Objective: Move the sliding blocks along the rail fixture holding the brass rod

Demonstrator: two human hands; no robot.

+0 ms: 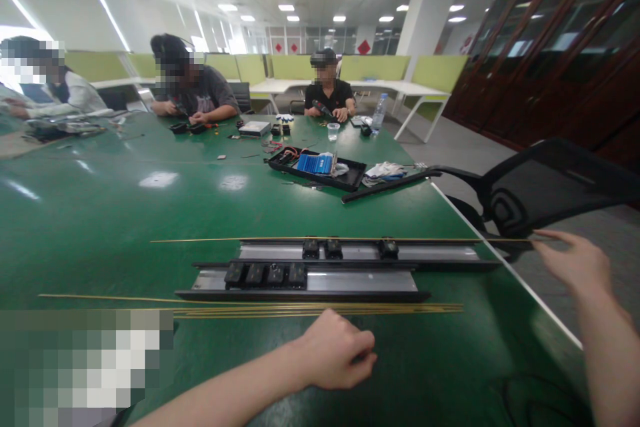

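My right hand (575,260) pinches the right end of a thin brass rod (200,240), which runs left along the far edge of the back metal rail (435,253). Three black blocks (333,248) sit in that rail. In front of it lies a second rail (360,280), with several black blocks (255,275) side by side in its left part. Several loose brass rods (320,311) lie on the table before the rails. My left hand (340,350) is curled just in front of these rods; its fingers are closed, and what they hold, if anything, is hidden.
Farther back on the green table (200,207) are a black tray (350,177) with a blue part, white gloves (385,172), a black strip (385,187) and a bottle (379,113). An office chair (550,180) stands at the right. Three people sit beyond.
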